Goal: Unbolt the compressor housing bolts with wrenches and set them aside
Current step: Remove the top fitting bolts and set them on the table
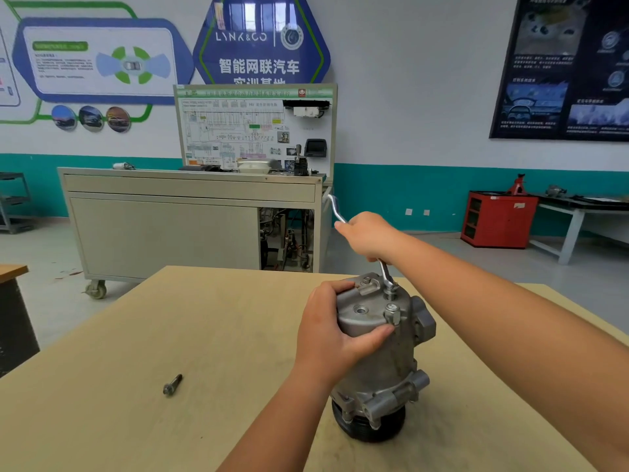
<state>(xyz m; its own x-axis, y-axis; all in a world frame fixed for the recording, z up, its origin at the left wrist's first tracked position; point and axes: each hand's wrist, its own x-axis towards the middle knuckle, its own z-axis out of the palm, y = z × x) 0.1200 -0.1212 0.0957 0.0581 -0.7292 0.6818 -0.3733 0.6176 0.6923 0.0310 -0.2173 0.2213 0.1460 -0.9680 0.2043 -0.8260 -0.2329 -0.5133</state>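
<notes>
A grey metal compressor (381,356) stands upright on its black pulley on the wooden table (204,335). My left hand (330,328) grips the upper housing, thumb across the front. My right hand (369,236) holds a silver wrench (386,274) by the middle of its shaft; the wrench's lower end sits on a raised bolt (390,294) at the top of the housing. A second bolt head (392,313) shows just in front of it on the housing's rim. One loose bolt (173,385) lies on the table to the left.
Beyond the table stands a grey wheeled cabinet (190,223) with a wiring display board (255,127). A red cabinet (497,218) and a bench (585,212) are at the far right. A dark desk corner (13,308) lies at the left edge.
</notes>
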